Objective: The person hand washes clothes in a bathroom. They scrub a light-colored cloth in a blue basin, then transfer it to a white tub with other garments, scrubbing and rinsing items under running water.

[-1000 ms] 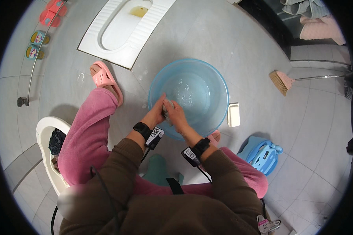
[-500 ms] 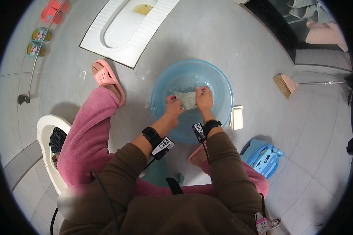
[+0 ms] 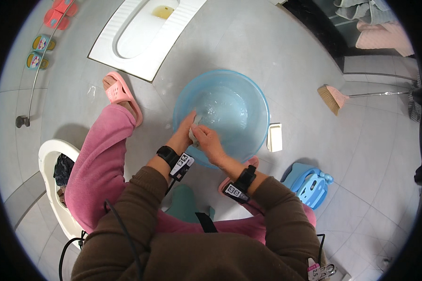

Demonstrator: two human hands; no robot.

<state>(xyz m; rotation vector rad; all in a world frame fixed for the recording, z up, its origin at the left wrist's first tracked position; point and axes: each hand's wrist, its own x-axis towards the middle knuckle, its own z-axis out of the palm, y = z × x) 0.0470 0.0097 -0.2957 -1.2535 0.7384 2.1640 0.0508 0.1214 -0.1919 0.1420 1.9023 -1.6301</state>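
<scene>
Head view: Left hand (image 3: 185, 132) and right hand (image 3: 210, 142) are found together, fingers closed on a pale cloth (image 3: 192, 137) bunched between them. Change noted: the cloth has gone from loosely spread to gathered, mostly covered by the fingers; in my judgement it is being pressed from both sides. Compared with half a second earlier, the hands have shifted left, from the middle of the blue plastic basin (image 3: 260, 102) to its near-left side. Water (image 3: 229, 110) lies ahead and right of them; farther right, a white oblong dish (image 3: 275, 137) sits just beside the basin.
</scene>
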